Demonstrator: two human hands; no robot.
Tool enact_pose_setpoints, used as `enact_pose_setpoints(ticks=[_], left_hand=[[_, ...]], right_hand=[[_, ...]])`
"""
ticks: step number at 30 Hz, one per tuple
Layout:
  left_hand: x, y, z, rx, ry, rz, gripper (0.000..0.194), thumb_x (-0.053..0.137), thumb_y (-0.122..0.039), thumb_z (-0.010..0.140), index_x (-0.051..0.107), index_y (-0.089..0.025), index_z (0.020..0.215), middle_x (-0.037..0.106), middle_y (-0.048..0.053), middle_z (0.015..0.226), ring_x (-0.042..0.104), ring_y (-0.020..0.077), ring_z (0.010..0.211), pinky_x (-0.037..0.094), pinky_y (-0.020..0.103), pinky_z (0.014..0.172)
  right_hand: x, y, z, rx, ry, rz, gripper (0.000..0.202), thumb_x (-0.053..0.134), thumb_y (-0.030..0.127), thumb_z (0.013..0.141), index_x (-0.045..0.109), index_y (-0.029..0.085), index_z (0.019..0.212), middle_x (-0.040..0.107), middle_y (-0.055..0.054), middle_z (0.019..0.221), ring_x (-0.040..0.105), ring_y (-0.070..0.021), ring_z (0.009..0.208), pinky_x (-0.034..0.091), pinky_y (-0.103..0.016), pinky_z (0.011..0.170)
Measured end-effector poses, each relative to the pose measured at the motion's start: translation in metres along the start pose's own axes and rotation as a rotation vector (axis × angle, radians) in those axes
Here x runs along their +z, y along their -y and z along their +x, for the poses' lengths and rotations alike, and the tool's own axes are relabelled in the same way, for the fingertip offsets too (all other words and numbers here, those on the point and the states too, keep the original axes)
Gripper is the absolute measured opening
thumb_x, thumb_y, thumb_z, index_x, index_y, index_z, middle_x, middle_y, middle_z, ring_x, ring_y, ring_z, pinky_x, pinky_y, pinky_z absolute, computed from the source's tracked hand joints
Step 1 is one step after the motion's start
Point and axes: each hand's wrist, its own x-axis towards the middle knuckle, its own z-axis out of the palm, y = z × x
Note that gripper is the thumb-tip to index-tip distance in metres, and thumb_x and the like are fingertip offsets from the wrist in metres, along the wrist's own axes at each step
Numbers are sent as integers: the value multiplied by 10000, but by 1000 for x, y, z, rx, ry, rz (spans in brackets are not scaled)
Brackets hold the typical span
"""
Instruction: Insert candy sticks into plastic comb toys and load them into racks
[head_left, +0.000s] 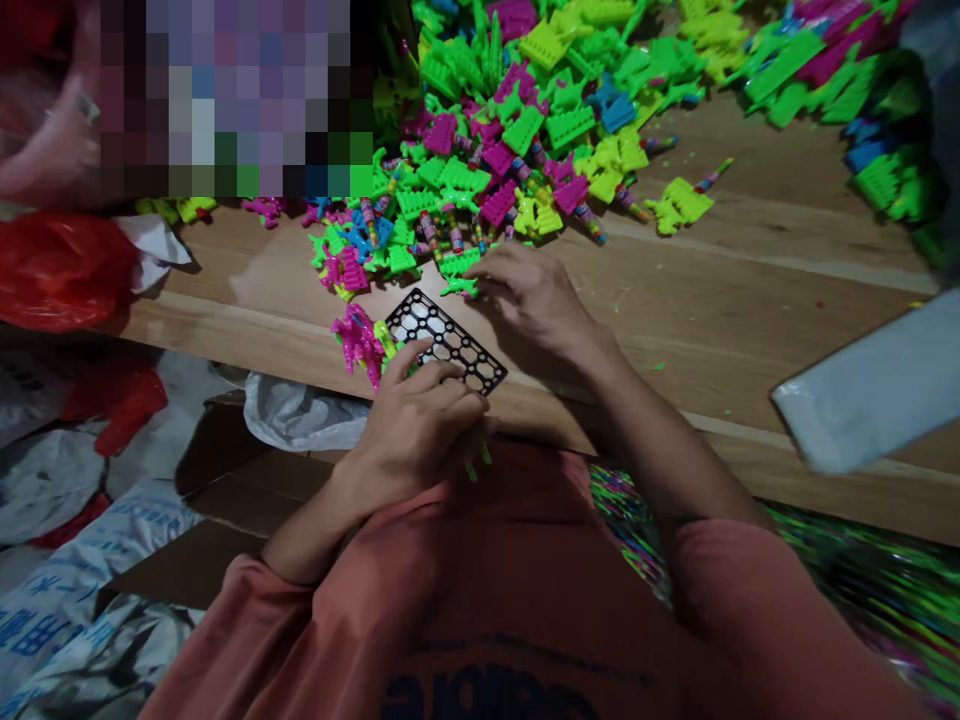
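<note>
My left hand (pixel 424 420) is curled over the near left part of a black plastic rack with round holes (pixel 491 378), at the table's front edge. Yellow-green tips (pixel 480 466) poke out below that hand; what they belong to is hidden. Close by its fingers, on the left, sits a small clump of pink toy pieces (pixel 360 345) with some yellow-green among them. Beyond the rack, my right hand (pixel 536 300) reaches to the heap, thumb and fingertips closed on a green plastic toy piece (pixel 461 270).
A large heap of green, pink, yellow and blue toy pieces (pixel 517 130) covers the back of the wooden table (pixel 697 330). At right lies a pale flat slab (pixel 877 385). A red plastic bag (pixel 64 270) is at left; an open carton (pixel 247 460) stands below the edge.
</note>
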Motion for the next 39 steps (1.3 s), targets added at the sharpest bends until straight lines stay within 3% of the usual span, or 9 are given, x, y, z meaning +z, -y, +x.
enact_pose_setpoints(ticks=[5, 9, 12, 15, 23, 27, 31, 36, 39], left_hand=[[-17, 15, -6, -77, -219, -85, 387, 490, -516, 1231, 682, -287, 1476, 813, 72, 1470, 691, 287, 1540, 342, 636, 1460], [-17, 53, -9, -262, -440, -19, 499, 408, -626, 1228, 602, -356, 1599, 659, 40, 1691, 541, 305, 1679, 397, 634, 1434], [-5, 74, -13, -307, -397, -59, 599, 398, -688, 1207, 528, -350, 1684, 606, 87, 1749, 548, 314, 1671, 462, 592, 1394], [6, 79, -15, -334, -352, -99, 548, 390, -582, 1238, 561, -299, 1675, 689, 139, 1655, 618, 298, 1607, 515, 538, 1342], [6, 76, -13, -317, -358, -96, 514, 407, -518, 1243, 585, -279, 1662, 721, 143, 1607, 679, 283, 1525, 542, 487, 1306], [9, 77, -12, -298, -379, -72, 497, 400, -483, 1250, 580, -265, 1658, 733, 150, 1582, 686, 268, 1517, 557, 471, 1295], [12, 77, -9, -368, -390, -78, 584, 375, -591, 1230, 466, -344, 1752, 588, 132, 1761, 594, 316, 1631, 530, 568, 1339], [9, 71, -11, -342, -372, -75, 508, 396, -514, 1243, 581, -314, 1672, 709, 117, 1636, 657, 274, 1562, 539, 509, 1329], [3, 60, -16, -328, -382, -72, 439, 455, -413, 1245, 642, -227, 1597, 774, 143, 1529, 730, 246, 1447, 580, 452, 1265]], right_hand=[[22, -22, 54, 78, -22, -118, 79, 659, 261, 1172, 719, 234, 1130, 700, -91, 1301, 571, -292, 1318, 476, -467, 1130], [7, -20, 44, 44, -31, -105, 99, 764, 298, 1099, 702, 263, 1031, 691, -126, 1271, 578, -305, 1219, 495, -484, 1070], [-9, -9, 22, -28, -17, 17, 102, 811, 326, 1038, 733, 279, 992, 728, -116, 1166, 625, -311, 1121, 508, -487, 987], [-5, 6, 5, 92, 14, 206, 112, 834, 350, 995, 756, 271, 978, 717, -48, 934, 637, -256, 892, 515, -431, 854], [71, 28, 19, 218, 69, 603, 288, 819, 514, 989, 784, 247, 1092, 807, -59, 1079, 742, -277, 1024, 622, -449, 994], [85, 30, 23, 81, 74, 411, 165, 716, 415, 1058, 749, 258, 1096, 778, -81, 1084, 736, -278, 1034, 613, -429, 1016], [91, 36, 19, -74, 107, 163, 179, 517, 222, 1103, 682, 250, 1165, 757, -106, 1142, 702, -285, 1092, 598, -441, 1015], [70, 29, 34, -161, 226, 112, 169, 601, 171, 1071, 704, 248, 1181, 755, -88, 1124, 707, -280, 1076, 588, -420, 997], [55, 7, 50, -85, 52, 81, 160, 686, 214, 1082, 714, 251, 1235, 750, -117, 1214, 701, -309, 1164, 578, -473, 1068]])
